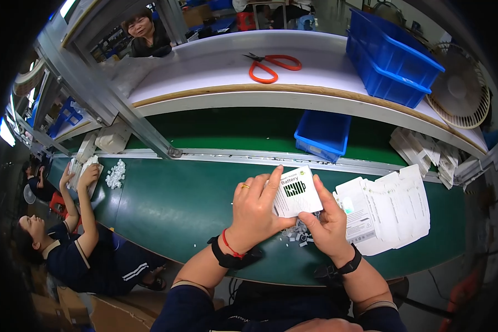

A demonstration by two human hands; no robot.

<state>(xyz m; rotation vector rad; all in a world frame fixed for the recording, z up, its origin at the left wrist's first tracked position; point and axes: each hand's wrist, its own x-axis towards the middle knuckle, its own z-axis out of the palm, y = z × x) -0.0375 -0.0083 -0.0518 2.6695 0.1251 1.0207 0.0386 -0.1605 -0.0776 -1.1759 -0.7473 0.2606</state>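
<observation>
My left hand (257, 207) and my right hand (329, 221) hold a small white printed card (297, 191) between them, above the green work surface (177, 205). The left fingers press on the card's left edge and face; the right thumb and fingers pinch its right edge. Under the hands lies a small heap of tiny grey-white parts (297, 232). Both wrists wear black bands; the left also has a red string and a ring on one finger.
A fanned stack of white cards (393, 207) lies to the right. A blue bin (322, 134) sits on the back belt, blue bins (390, 55) and orange scissors (271, 65) on the upper shelf. A co-worker at left handles white parts (115, 174). Another person sits at the far side.
</observation>
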